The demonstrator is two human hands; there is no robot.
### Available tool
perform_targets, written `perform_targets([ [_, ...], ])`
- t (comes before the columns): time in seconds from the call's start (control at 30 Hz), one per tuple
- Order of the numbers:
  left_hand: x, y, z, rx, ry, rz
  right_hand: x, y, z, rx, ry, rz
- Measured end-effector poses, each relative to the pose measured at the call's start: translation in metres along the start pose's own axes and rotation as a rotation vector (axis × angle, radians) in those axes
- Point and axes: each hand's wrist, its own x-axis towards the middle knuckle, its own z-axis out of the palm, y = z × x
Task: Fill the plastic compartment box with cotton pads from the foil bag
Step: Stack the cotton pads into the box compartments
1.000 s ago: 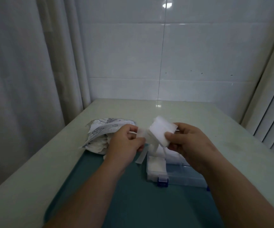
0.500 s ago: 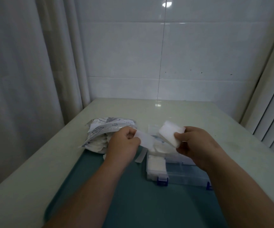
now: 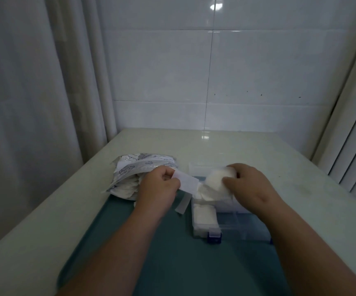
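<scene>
Right hand (image 3: 250, 185) curled round pads (image 3: 215, 180) above far cells of box (image 3: 243, 230); left hand (image 3: 157, 188) pinches paper strip (image 3: 186, 183). Bag (image 3: 134, 170) at box's 10 o'clock. Seat pads flat in one cell, strip clear.

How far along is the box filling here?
Done: the front-left compartment of the box holds pads. In hand: right hand grips a pad stack over it; left hand pinches a strip. Left: neighbouring compartments look empty; bag has more pads.
</scene>
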Motion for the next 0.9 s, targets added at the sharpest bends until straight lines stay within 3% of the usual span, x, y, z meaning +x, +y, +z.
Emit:
perform_targets([
  [0.13,-0.001,0.002,-0.001,-0.012,0.018,-0.004,0.002,0.003,0.001,0.14,0.037,0.006],
  [0.5,0.0,0.001,0.0,-0.013,0.026,-0.005,0.004,0.006,0.01,-0.217,-0.206,0.023],
  [0.7,0.0,0.001,0.001,-0.018,0.019,-0.009,0.003,0.009,0.01,-0.125,-0.166,0.054],
  [0.9,0.001,0.0,0.001,-0.054,0.02,-0.024,0.001,0.007,0.006,0.238,-0.036,0.045],
])
